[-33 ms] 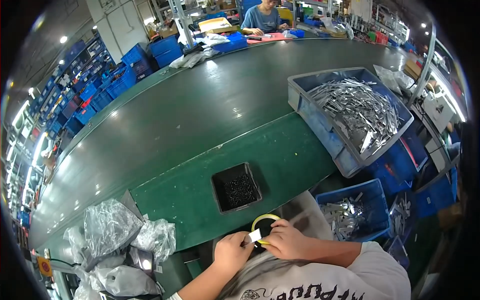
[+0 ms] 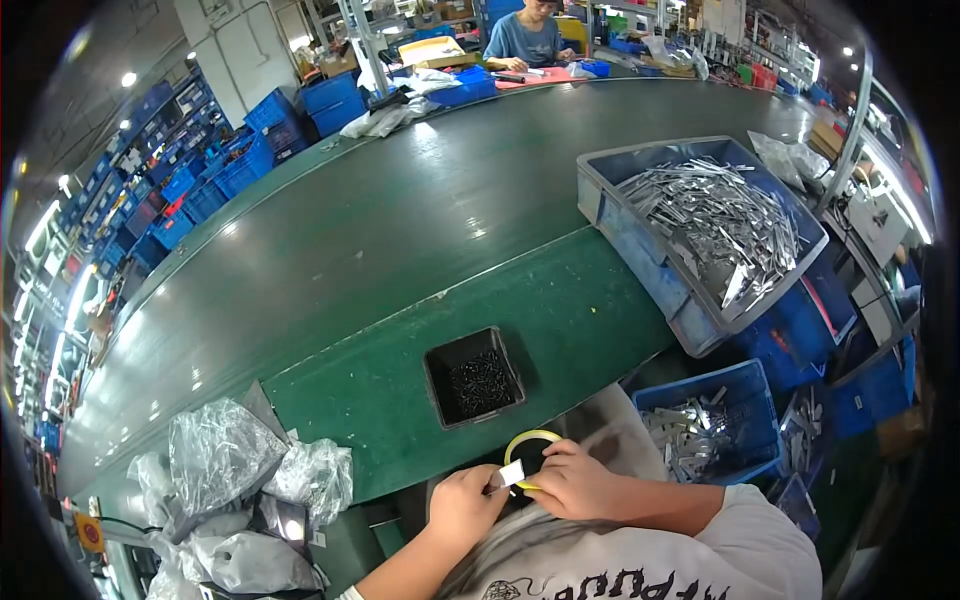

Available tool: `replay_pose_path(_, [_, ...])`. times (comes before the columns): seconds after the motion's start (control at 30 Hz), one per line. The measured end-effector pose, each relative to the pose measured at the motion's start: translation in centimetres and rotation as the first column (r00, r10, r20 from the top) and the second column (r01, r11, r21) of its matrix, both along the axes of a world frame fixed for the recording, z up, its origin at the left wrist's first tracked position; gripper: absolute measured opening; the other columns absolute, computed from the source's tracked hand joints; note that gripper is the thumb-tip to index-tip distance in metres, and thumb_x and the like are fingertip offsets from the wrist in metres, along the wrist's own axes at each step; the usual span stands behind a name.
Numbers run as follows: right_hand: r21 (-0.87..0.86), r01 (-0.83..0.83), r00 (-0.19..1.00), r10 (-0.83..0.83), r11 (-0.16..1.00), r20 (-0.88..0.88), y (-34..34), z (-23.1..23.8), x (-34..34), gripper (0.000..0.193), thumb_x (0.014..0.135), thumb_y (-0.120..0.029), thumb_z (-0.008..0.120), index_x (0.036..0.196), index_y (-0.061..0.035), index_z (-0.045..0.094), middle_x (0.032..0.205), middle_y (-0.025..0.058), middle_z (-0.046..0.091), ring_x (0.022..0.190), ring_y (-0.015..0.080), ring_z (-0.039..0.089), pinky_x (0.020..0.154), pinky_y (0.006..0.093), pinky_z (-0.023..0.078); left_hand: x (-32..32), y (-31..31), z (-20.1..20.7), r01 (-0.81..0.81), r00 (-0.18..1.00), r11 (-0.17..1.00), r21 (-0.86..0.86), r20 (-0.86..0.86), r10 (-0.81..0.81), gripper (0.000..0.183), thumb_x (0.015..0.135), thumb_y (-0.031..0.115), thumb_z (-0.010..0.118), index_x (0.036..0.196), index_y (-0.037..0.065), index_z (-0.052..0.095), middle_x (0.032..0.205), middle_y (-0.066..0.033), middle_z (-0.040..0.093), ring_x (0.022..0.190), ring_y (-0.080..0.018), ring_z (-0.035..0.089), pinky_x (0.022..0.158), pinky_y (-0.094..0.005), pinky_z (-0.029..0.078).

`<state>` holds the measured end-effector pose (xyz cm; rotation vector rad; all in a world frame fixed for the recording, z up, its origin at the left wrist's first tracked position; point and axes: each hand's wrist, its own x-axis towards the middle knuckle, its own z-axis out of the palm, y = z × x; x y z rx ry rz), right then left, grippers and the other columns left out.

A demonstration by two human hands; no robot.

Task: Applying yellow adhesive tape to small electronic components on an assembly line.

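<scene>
My left hand (image 2: 466, 508) is closed on a small flat piece (image 2: 511, 473) with a pale, shiny face, held upright near my body. Right beside it, my right hand (image 2: 575, 486) pinches a thin yellow ring (image 2: 531, 435) that looks like a roll of tape. The flat piece is close against the ring's left side; whether they touch, I cannot tell. Past my hands, on the green table, stands a square black tray (image 2: 434, 393) with many small dark parts (image 2: 479, 384), perhaps screws, in it.
A large grey-blue bin (image 2: 655, 285) of thin metal strips (image 2: 725, 225) stands at the right. Below it is a smaller blue bin (image 2: 770, 405) with metal pieces. Clear plastic bags (image 2: 222, 455) are heaped at the left. Across the conveyor (image 2: 400, 200) sits another person (image 2: 525, 40).
</scene>
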<state>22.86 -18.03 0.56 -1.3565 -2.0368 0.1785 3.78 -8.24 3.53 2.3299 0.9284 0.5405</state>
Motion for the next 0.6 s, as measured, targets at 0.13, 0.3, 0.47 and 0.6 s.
replay_pose_path(0.13, [0.013,-0.05,0.999,0.049,0.999,0.018,0.2,0.5,0.7,0.015,0.082,-0.017,0.073,0.089,-0.0074,0.065,0.074,0.0046,0.065,0.073,0.0205,0.065,0.089,0.0381,0.046,0.0,0.4,0.2,0.056,0.998,0.996,-0.076,-0.008,-0.057,0.016,0.077,0.015,0.071,0.091,0.006,0.071,0.076,-0.0119,0.068,0.069,-0.0316,0.067,0.062,-0.0391,0.054])
replay_pose_path(0.3, [-0.011,-0.097,0.995,0.097,0.995,0.013,-0.1,-0.2,1.4,0.014,0.083,-0.018,0.071,0.087,-0.0077,0.062,0.073,0.0045,0.065,0.073,0.0204,0.065,0.086,0.0374,0.046,0.1,0.6,0.5,0.156,0.984,0.987,-0.045,-0.075,-0.159,0.014,0.078,0.019,0.07,0.087,0.008,0.068,0.076,-0.0125,0.067,0.069,-0.0325,0.066,0.061,-0.0412,0.054])
replay_pose_path(0.47, [-0.023,-0.168,0.986,0.168,0.985,-0.001,-0.2,-1.2,1.5,0.017,0.084,-0.018,0.07,0.082,-0.0069,0.057,0.069,0.0058,0.06,0.07,0.024,0.063,0.083,0.0379,0.046,0.5,0.2,0.9,0.226,0.969,0.974,-0.02,-0.097,-0.227,0.015,0.079,0.019,0.069,0.075,0.008,0.06,0.071,-0.0113,0.064,0.066,-0.0333,0.065,0.057,-0.0428,0.051])
replay_pose_path(0.6, [0.015,-0.184,0.982,0.184,0.983,-0.035,-0.3,-2.1,1.3,0.018,0.085,-0.017,0.068,0.081,-0.0063,0.055,0.067,0.0071,0.058,0.07,0.0264,0.061,0.084,0.039,0.045,0.2,0.3,-0.4,0.304,0.944,0.953,-0.001,-0.134,-0.302,0.015,0.08,0.02,0.069,0.078,0.009,0.059,0.072,-0.0102,0.065,0.066,-0.0314,0.066,0.056,-0.0423,0.053])
